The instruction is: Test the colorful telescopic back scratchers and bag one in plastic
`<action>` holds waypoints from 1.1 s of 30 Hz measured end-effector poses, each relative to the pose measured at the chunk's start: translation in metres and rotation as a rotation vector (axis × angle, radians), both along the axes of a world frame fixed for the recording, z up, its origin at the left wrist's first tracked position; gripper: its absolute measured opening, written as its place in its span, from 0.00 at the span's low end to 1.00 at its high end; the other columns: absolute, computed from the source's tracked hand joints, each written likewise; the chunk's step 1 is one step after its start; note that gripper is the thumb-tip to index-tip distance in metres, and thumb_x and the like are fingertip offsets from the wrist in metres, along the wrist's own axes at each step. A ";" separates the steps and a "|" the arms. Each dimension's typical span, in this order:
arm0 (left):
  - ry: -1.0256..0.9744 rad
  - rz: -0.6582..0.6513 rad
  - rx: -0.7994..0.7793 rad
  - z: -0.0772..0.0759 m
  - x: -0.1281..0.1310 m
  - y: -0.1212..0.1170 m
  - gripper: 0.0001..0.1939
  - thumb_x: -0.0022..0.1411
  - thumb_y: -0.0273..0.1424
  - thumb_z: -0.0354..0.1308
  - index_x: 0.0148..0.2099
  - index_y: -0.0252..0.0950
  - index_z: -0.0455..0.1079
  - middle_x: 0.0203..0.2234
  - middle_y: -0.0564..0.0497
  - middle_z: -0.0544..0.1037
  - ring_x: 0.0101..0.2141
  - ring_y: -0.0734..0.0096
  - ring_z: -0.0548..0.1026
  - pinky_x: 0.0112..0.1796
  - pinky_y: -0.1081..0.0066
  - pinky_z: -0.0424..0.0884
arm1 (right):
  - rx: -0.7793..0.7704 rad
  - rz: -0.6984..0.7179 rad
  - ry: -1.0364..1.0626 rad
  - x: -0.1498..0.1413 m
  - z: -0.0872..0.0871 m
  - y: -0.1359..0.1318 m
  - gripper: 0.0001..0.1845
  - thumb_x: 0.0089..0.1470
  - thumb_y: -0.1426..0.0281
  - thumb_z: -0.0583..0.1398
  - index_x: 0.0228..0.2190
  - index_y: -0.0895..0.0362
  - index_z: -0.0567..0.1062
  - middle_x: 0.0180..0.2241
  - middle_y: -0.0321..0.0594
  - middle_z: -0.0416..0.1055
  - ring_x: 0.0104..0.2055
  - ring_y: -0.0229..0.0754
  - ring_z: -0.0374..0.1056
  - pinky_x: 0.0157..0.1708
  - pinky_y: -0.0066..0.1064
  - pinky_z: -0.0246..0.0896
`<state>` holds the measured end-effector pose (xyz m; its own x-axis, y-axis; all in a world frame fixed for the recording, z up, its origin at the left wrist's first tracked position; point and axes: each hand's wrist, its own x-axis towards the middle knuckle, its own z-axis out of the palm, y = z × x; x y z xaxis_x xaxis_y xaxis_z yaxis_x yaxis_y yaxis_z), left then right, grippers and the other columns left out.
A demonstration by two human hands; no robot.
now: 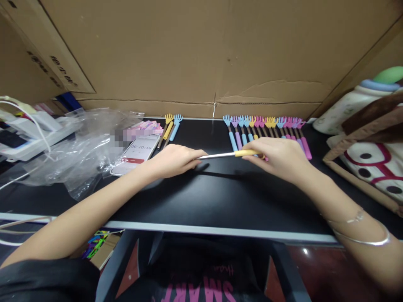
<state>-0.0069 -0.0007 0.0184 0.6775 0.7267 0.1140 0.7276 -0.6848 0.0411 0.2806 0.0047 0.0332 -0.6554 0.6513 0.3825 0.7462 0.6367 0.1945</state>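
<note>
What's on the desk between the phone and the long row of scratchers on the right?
In the head view, two scratchers lie beside the phone; then bare black desk up to the row.

Your frame is evenly lit from above; soft shadows on the black table [220, 201], edges bowed, one patch pixelated at left.

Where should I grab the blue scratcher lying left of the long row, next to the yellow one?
Take the blue scratcher by its blue grip, the thicker lower half, coming from the near right. Its claw end points at the cardboard wall, and the yellow scratcher lies close along its left, so that side looks crowded.
</note>
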 end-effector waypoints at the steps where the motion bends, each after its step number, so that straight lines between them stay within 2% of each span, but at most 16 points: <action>1: 0.037 0.013 0.030 0.000 -0.002 0.003 0.14 0.70 0.35 0.44 0.49 0.41 0.68 0.32 0.54 0.79 0.33 0.70 0.77 0.30 0.76 0.60 | -0.007 -0.014 -0.001 0.003 0.001 0.002 0.22 0.62 0.53 0.48 0.35 0.53 0.75 0.29 0.38 0.75 0.30 0.40 0.68 0.24 0.29 0.49; 5: 0.081 0.009 0.157 0.002 -0.008 0.008 0.17 0.71 0.39 0.41 0.42 0.39 0.69 0.29 0.52 0.78 0.29 0.70 0.76 0.26 0.75 0.57 | -0.082 -0.041 0.011 0.012 0.001 0.009 0.21 0.61 0.52 0.49 0.34 0.53 0.74 0.26 0.36 0.73 0.24 0.38 0.64 0.22 0.28 0.47; 11: 0.100 -0.006 0.249 0.004 -0.012 0.010 0.18 0.70 0.39 0.42 0.39 0.38 0.70 0.27 0.51 0.78 0.26 0.70 0.75 0.25 0.74 0.54 | -0.193 -0.102 -0.064 0.018 -0.002 0.016 0.19 0.59 0.53 0.51 0.29 0.54 0.69 0.21 0.35 0.69 0.21 0.37 0.61 0.21 0.27 0.44; 18: 0.143 -0.026 0.261 0.001 -0.014 0.013 0.18 0.70 0.38 0.41 0.37 0.37 0.69 0.26 0.51 0.78 0.25 0.71 0.75 0.24 0.74 0.55 | -0.158 -0.077 -0.167 0.015 -0.007 0.016 0.23 0.62 0.53 0.45 0.27 0.54 0.69 0.17 0.34 0.63 0.18 0.36 0.57 0.20 0.27 0.41; 22: 0.105 0.009 0.196 -0.005 -0.008 0.010 0.17 0.70 0.37 0.42 0.39 0.37 0.70 0.27 0.50 0.79 0.27 0.69 0.76 0.26 0.74 0.56 | -0.108 -0.065 -0.174 0.018 -0.009 0.019 0.25 0.63 0.53 0.43 0.27 0.55 0.68 0.17 0.35 0.63 0.19 0.38 0.58 0.20 0.28 0.41; 25: 0.023 0.022 0.084 -0.011 -0.003 0.007 0.16 0.70 0.36 0.42 0.42 0.40 0.71 0.30 0.52 0.80 0.30 0.67 0.77 0.27 0.73 0.58 | -0.100 -0.059 -0.153 0.022 -0.009 0.021 0.26 0.63 0.52 0.42 0.27 0.54 0.67 0.18 0.36 0.65 0.20 0.39 0.60 0.21 0.28 0.43; 29: -0.068 0.039 -0.058 -0.013 0.002 0.003 0.17 0.70 0.36 0.42 0.43 0.43 0.73 0.28 0.54 0.79 0.30 0.68 0.76 0.28 0.74 0.57 | -0.096 -0.037 -0.112 0.025 -0.008 0.022 0.28 0.62 0.49 0.41 0.26 0.54 0.66 0.21 0.38 0.68 0.22 0.39 0.62 0.21 0.28 0.45; 33: -0.096 0.047 -0.076 -0.010 0.003 0.002 0.17 0.70 0.37 0.43 0.42 0.43 0.74 0.25 0.54 0.78 0.29 0.69 0.75 0.27 0.74 0.56 | -0.082 -0.025 -0.091 0.024 -0.007 0.021 0.29 0.62 0.48 0.40 0.26 0.54 0.67 0.22 0.39 0.69 0.23 0.40 0.63 0.22 0.29 0.46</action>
<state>-0.0038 0.0013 0.0081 0.6308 0.7667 0.1198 0.7492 -0.6419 0.1631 0.3045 0.0252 0.0258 -0.6682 0.6943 0.2672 0.7436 0.6348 0.2101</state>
